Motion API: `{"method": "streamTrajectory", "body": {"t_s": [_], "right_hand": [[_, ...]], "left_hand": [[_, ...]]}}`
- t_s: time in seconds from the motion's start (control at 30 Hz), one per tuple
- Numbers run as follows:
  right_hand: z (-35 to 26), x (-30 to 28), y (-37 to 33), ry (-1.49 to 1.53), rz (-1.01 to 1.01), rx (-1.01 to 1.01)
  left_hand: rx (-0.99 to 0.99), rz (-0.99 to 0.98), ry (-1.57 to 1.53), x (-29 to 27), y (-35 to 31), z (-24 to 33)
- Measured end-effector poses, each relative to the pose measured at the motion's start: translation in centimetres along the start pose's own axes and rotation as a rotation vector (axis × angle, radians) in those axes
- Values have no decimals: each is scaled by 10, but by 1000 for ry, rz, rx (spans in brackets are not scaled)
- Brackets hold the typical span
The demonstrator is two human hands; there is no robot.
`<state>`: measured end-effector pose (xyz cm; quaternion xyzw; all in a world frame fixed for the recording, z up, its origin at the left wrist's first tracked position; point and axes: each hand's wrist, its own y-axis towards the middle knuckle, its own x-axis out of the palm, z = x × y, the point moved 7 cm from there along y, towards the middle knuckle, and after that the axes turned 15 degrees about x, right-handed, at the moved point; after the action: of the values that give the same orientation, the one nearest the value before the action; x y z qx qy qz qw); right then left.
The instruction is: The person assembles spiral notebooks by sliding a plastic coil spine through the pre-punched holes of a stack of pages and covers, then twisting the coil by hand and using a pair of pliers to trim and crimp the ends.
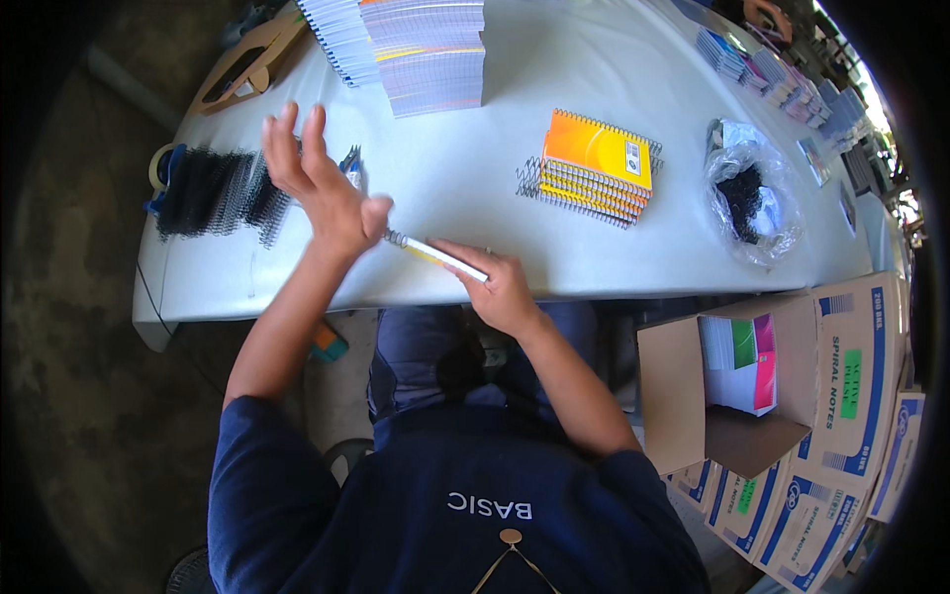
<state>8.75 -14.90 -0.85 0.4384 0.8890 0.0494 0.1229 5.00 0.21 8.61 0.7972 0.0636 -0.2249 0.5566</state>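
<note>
My left hand [322, 188] is raised over the table with its fingers stretched apart, holding nothing. A spiral notebook [450, 261], seen nearly edge-on, is in my right hand [502, 289], with the fingers on its far side and the thumb on the near side. Its wire coil end points up and left, close to the heel of my left hand. Left of that hand lies a pile of black spiral coils [208, 193]. A small tool with a blue part [352, 168] lies just behind the left hand, partly hidden by it.
A stack of orange spiral notebooks [599, 163] sits right of centre. Tall stacks of notebooks [430, 74] stand at the back. A plastic bag with black bits [757, 203] is farther right. A tape roll [163, 166] lies left; an open carton [673, 396] holds notebooks at lower right.
</note>
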Motion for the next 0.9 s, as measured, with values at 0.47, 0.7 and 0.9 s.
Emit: {"method": "streamTrajectory", "body": {"t_s": [0.47,0.7,0.9], "right_hand": [[-10,10,-13,-31,-39,-242],[7,9,-14,50,39,-7],[2,11,-17,25,-1,-35]], "left_hand": [[102,-504,-414,7,-82,85],[-45,-211,-272,21,-56,52],[172,-40,17,-5,-25,54]]}}
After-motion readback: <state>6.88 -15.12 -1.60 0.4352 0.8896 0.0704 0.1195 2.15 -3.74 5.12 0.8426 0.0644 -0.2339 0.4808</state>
